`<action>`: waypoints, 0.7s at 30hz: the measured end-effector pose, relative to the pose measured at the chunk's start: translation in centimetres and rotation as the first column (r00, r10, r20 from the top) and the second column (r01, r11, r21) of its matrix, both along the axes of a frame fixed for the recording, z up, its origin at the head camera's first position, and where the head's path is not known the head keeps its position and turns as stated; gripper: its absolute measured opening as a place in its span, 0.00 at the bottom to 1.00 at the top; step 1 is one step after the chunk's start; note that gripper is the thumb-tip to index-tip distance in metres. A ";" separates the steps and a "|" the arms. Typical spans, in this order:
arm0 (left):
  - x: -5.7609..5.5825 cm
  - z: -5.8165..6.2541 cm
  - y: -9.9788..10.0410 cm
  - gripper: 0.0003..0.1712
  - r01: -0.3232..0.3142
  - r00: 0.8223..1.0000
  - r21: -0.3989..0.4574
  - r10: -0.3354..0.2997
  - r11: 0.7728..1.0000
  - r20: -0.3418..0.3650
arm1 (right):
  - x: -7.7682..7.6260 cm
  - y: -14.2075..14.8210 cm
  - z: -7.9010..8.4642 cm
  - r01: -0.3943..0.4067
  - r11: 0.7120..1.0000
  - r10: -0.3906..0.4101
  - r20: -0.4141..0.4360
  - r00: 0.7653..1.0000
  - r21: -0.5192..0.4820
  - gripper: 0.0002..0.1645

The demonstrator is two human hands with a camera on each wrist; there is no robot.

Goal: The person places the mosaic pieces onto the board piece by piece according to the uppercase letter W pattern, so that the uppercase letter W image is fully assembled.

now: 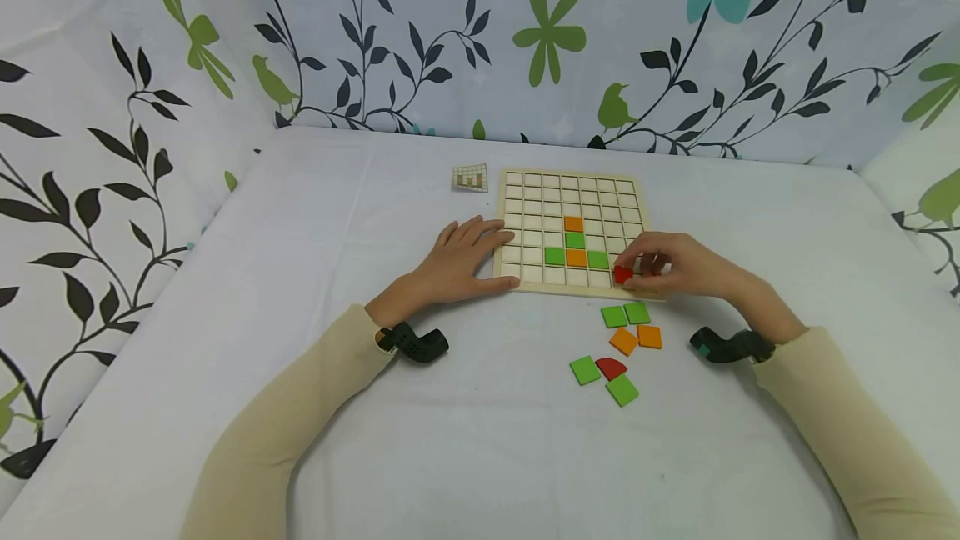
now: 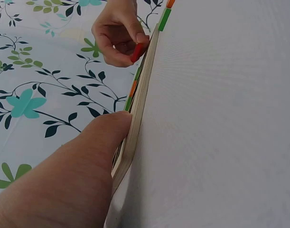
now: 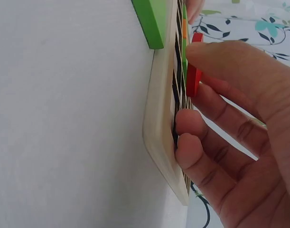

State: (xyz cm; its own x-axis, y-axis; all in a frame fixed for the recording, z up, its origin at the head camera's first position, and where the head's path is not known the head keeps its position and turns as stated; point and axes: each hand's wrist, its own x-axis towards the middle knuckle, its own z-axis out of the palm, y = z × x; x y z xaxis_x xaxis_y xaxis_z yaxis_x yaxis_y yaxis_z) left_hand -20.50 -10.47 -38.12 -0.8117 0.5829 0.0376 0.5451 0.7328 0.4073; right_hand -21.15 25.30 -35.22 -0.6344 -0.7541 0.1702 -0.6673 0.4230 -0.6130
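A wooden grid board [image 1: 525,273] lies on the white cloth, with several green and orange square tiles set in its cells, among them an orange tile [image 1: 573,224] and a green tile [image 1: 555,257]. My right hand [image 1: 675,263] pinches a red tile [image 1: 622,274] between thumb and fingers at the board's lower right. In the right wrist view that red tile [image 3: 194,66] is tilted on edge just above the cells, two other fingertips touching the board. My left hand [image 1: 468,261] rests at the board's left edge, fingers spread and thumb on the rim.
Loose green tiles [image 1: 613,317], orange tiles [image 1: 649,337] and a red quarter-round tile [image 1: 611,368] lie on the cloth in front of the board. A small card [image 1: 470,178] printed with a grid pattern lies by the board's far left corner. Patterned cloth hangs behind.
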 end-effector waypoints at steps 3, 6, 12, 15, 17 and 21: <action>0.0 0.0 0.0 0.42 0.000 1.000 0.001 0.000 1.000 0.001 | -0.2 -0.1 -0.1 0.033 0.999 -0.033 -0.014 0.999 0.016 0.16; 0.1 0.0 0.0 0.42 0.000 1.000 0.005 0.000 1.000 0.002 | -0.4 -0.2 -0.1 0.072 0.997 -0.071 -0.018 0.997 0.033 0.15; 0.3 0.2 0.0 0.42 -0.002 1.000 0.010 0.002 1.000 0.000 | -0.6 -0.6 0.3 0.142 0.987 -0.142 -0.004 0.990 0.072 0.15; 0.2 0.2 0.0 0.42 -0.002 1.000 0.003 0.002 1.000 -0.005 | -0.6 -0.7 0.4 0.162 0.983 -0.164 0.010 0.986 0.087 0.15; 0.2 0.2 0.0 0.42 -0.003 1.000 -0.004 0.003 1.000 -0.006 | -0.6 -0.7 0.5 0.170 0.981 -0.173 0.021 0.985 0.096 0.15; 0.1 0.2 0.0 0.42 -0.004 1.000 -0.011 0.004 1.000 -0.006 | -0.8 -0.8 0.4 0.184 0.975 -0.190 0.036 0.981 0.126 0.16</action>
